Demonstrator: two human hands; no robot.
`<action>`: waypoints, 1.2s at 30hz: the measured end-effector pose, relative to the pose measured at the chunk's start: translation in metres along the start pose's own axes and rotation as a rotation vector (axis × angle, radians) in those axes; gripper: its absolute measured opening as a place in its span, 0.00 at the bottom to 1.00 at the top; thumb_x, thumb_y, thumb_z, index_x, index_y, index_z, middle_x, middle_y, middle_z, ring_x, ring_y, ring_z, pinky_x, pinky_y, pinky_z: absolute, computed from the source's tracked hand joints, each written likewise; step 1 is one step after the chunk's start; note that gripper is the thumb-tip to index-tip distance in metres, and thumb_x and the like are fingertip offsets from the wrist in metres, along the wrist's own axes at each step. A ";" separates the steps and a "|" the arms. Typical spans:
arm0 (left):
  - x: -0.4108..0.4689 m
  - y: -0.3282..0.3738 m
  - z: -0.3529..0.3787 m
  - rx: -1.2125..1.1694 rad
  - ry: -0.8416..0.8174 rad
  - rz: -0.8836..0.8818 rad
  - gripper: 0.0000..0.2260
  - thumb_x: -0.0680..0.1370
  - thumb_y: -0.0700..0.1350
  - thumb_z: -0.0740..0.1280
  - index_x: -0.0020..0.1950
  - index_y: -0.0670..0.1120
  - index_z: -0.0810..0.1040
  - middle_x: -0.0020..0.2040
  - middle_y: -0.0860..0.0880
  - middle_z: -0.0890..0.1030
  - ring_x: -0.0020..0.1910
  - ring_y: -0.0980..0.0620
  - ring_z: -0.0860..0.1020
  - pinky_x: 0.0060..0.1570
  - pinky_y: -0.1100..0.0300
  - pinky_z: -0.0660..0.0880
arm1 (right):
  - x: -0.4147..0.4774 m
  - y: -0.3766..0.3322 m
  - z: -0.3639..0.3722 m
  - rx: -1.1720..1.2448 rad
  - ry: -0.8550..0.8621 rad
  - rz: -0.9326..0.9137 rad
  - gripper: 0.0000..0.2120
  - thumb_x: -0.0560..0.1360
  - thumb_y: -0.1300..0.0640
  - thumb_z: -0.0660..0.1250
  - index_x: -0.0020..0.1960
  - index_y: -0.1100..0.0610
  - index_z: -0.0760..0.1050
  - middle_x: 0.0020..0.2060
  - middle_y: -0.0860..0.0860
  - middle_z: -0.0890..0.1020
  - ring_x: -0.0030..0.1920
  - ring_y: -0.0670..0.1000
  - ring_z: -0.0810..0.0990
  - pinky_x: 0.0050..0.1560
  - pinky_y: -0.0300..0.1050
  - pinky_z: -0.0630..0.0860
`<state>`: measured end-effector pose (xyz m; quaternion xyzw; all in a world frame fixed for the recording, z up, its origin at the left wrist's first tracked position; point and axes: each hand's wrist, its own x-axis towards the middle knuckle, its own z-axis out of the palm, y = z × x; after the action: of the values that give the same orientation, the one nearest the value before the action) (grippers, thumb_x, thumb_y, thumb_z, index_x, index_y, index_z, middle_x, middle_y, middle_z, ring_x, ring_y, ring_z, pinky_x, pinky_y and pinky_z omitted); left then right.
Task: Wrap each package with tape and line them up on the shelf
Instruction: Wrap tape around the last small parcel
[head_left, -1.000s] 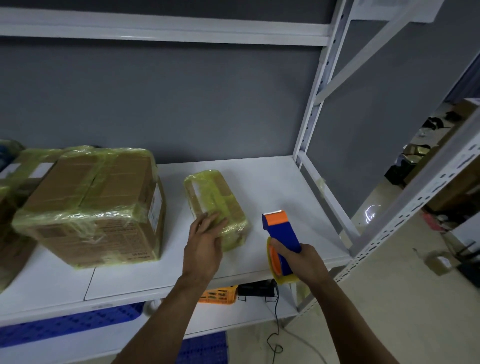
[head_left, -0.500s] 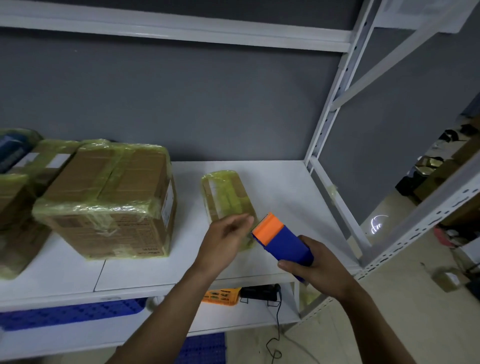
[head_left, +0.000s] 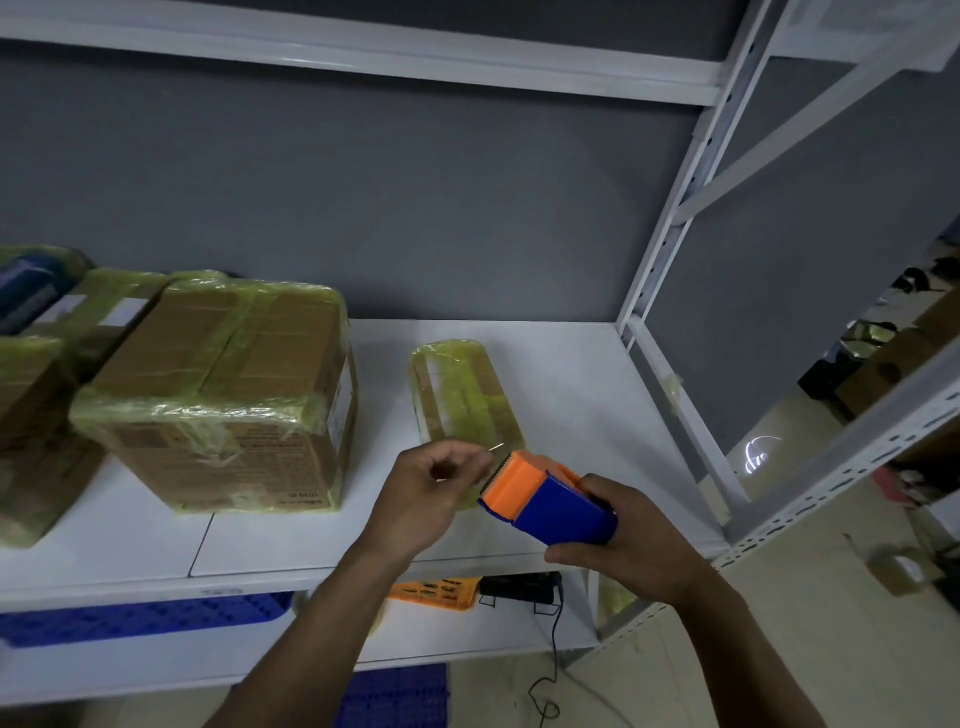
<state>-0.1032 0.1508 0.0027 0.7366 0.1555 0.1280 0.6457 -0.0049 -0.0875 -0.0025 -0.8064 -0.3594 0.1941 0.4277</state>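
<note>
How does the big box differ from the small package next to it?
The big box is tall and bulky; the small package is flat and slim. The big box has square corners; the small package has a rounded far end. The big box stands left, the small package right, apart. Both are brown, wrapped in yellowish tape, on the white shelf.

Bare shelf right of small package; big box crowding left.
</note>
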 end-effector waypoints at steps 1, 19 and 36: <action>-0.001 -0.003 -0.001 0.019 0.014 0.030 0.07 0.80 0.48 0.71 0.46 0.60 0.85 0.41 0.52 0.85 0.43 0.55 0.83 0.47 0.65 0.78 | 0.001 -0.001 0.000 -0.010 0.001 -0.001 0.23 0.67 0.34 0.79 0.57 0.40 0.76 0.50 0.39 0.84 0.49 0.44 0.85 0.44 0.34 0.80; -0.007 -0.007 -0.015 0.005 0.149 -0.170 0.14 0.76 0.33 0.70 0.42 0.51 0.87 0.40 0.54 0.87 0.42 0.60 0.84 0.46 0.67 0.76 | 0.025 -0.020 0.004 0.206 -0.153 0.176 0.24 0.74 0.35 0.69 0.47 0.57 0.82 0.37 0.53 0.85 0.38 0.53 0.84 0.45 0.47 0.77; -0.016 -0.029 -0.039 -0.051 0.324 -0.181 0.10 0.77 0.39 0.73 0.41 0.53 0.87 0.41 0.56 0.87 0.43 0.61 0.84 0.44 0.69 0.73 | 0.046 -0.026 -0.004 0.117 -0.334 0.228 0.14 0.72 0.34 0.72 0.43 0.44 0.83 0.36 0.48 0.85 0.37 0.46 0.84 0.41 0.38 0.76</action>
<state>-0.1350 0.1834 -0.0204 0.6726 0.3198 0.1903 0.6396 0.0177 -0.0454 0.0215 -0.7723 -0.3198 0.3925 0.3837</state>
